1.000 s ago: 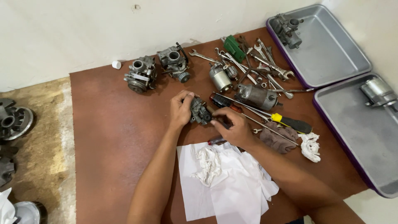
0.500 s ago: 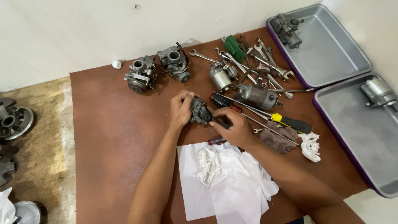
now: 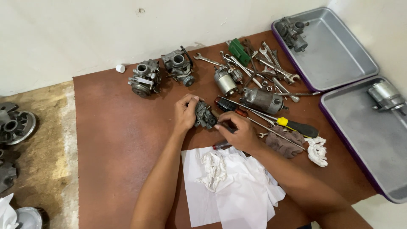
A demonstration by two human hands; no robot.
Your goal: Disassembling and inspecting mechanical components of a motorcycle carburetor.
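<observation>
My left hand (image 3: 185,113) grips a small dark grey carburetor (image 3: 205,115) on its left side, holding it on the brown board (image 3: 118,140). My right hand (image 3: 239,130) is closed around a dark-handled tool whose end meets the carburetor's right side; the tool's tip is hidden by my fingers. Both forearms reach in from the bottom of the view.
Two more carburetors (image 3: 145,79) (image 3: 179,65) sit at the back. Wrenches (image 3: 263,63), a starter motor (image 3: 263,100), screwdrivers (image 3: 296,126) and rags (image 3: 316,149) lie right of my hands. White paper and cloth (image 3: 229,182) lie near me. Two metal trays (image 3: 335,55) (image 3: 373,140) hold parts.
</observation>
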